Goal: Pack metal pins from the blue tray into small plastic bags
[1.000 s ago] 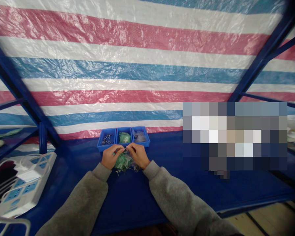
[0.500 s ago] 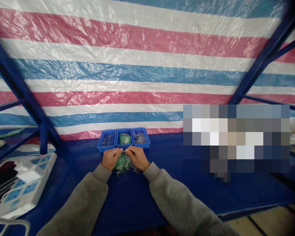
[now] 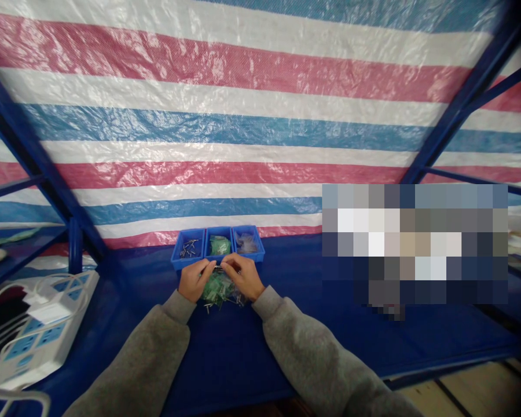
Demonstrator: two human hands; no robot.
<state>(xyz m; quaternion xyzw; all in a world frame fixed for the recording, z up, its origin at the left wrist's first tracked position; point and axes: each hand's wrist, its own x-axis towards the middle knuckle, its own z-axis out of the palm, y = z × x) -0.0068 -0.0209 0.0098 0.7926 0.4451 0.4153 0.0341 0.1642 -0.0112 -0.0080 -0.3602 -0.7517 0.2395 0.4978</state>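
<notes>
My left hand (image 3: 194, 279) and my right hand (image 3: 244, 274) meet fingertip to fingertip above a small heap of green parts and metal pins (image 3: 219, 291) on the blue table. Both hands are pinched on one small piece between them, too small to name. Just behind the hands stand three joined blue bins: the left bin (image 3: 188, 248) holds metal pins, the middle bin (image 3: 219, 244) green parts, the right bin (image 3: 248, 241) clear bags. Grey sleeves cover both forearms.
A white power strip with cables (image 3: 30, 327) lies at the left edge. A striped red, white and blue tarp (image 3: 243, 127) hangs behind the table. Blue frame posts (image 3: 74, 243) stand left and right. A blurred patch covers the right side.
The hands stay together over the heap with only slight finger movement. The view shifts a little.
</notes>
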